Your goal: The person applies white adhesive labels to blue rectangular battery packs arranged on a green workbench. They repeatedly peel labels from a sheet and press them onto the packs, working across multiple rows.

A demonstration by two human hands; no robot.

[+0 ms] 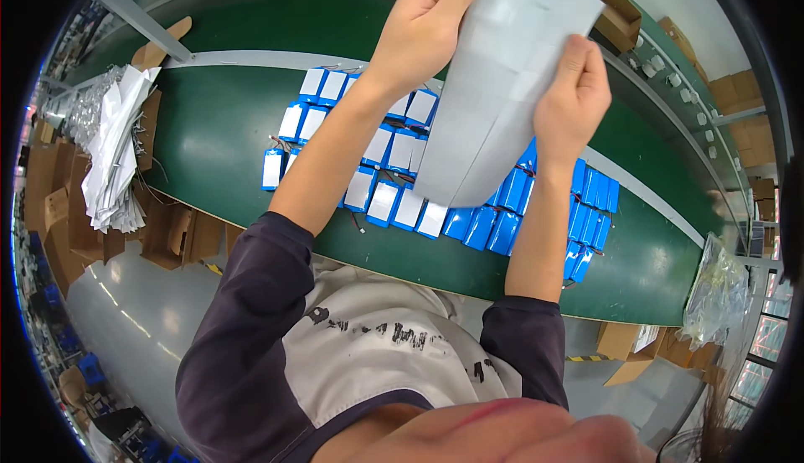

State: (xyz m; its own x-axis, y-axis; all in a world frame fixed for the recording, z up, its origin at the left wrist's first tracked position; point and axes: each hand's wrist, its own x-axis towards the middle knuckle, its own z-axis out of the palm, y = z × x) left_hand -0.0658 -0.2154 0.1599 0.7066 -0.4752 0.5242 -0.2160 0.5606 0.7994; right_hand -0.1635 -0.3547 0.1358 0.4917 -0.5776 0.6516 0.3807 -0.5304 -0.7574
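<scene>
With twelve o'clock at the top of the view, the person's light shirt front (368, 350) is nearest, at six o'clock, with a dark left sleeve (247, 304) towards seven and a dark right sleeve (526, 337) towards five. The left hand (427, 23) grips the upper left edge of a pale grey sheet (507, 86), thumb along that edge and fingers bent; the right hand (578, 98) pinches its right edge between thumb and curled fingers. The sheet is raised above the green workbench (213, 119). Its long axis points between twelve and one o'clock at the upper end, which meets the picture's edge, and between six and seven at the lower. Beneath lie rows of blue battery packs: white-faced packs (383, 201) towards the left, plain blue packs (480, 228) towards the right. The sheet and both forearms obstruct sight of several. White paper strips (117, 153) are heaped between nine and ten o'clock, cardboard boxes (188, 237) below them; a clear plastic bag (718, 291) hangs between three and four. Farther off, a grey post (138, 19) stands at ten and an open carton (615, 15) between one and two.
</scene>
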